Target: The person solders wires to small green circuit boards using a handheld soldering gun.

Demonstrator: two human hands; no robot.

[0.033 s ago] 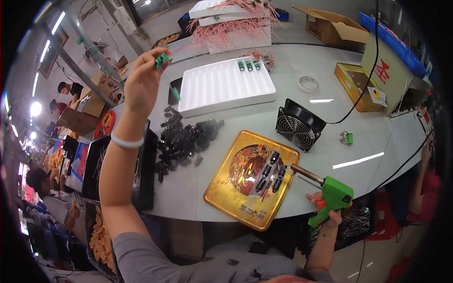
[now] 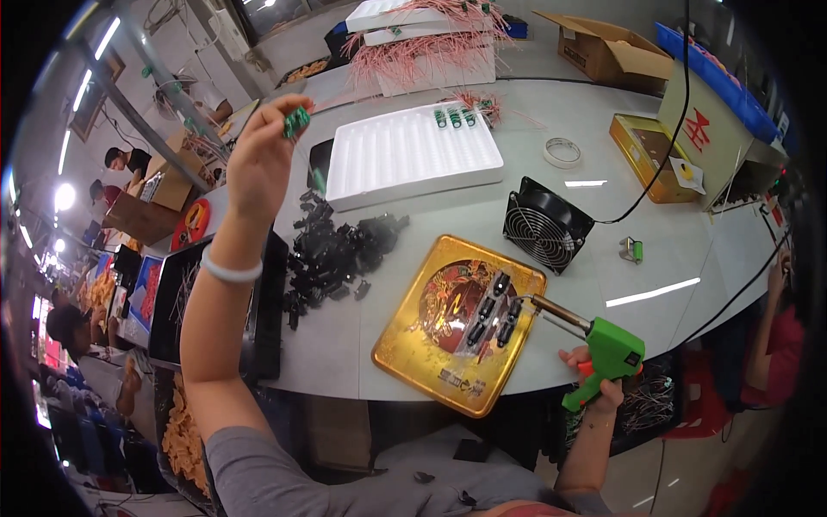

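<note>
My left hand (image 2: 261,155) is raised at the upper left, its fingers pinched on small green coils (image 2: 296,122) with thin pink wires trailing behind. To its right lies a white ridged tray (image 2: 405,164) with a few rows of green coils (image 2: 455,118) in its far right corner. At the lower right my right hand (image 2: 608,395) grips a green hot glue gun (image 2: 613,351) by its handle. The gun's nozzle points left over a golden tin lid (image 2: 413,345). Small black plastic parts (image 2: 493,310) lie on that lid in short rows, close to the nozzle tip.
A heap of black parts (image 2: 332,254) spreads left of the lid, beside a black bin (image 2: 267,319). A black fan (image 2: 547,226), a tape roll (image 2: 562,153) and a golden box (image 2: 650,159) stand rightward. White trays with pink wires (image 2: 422,52) are stacked behind. Other people sit at left.
My left hand has shifted very slightly, with the green coils a little lower and turned. The glue gun stays almost where it was.
</note>
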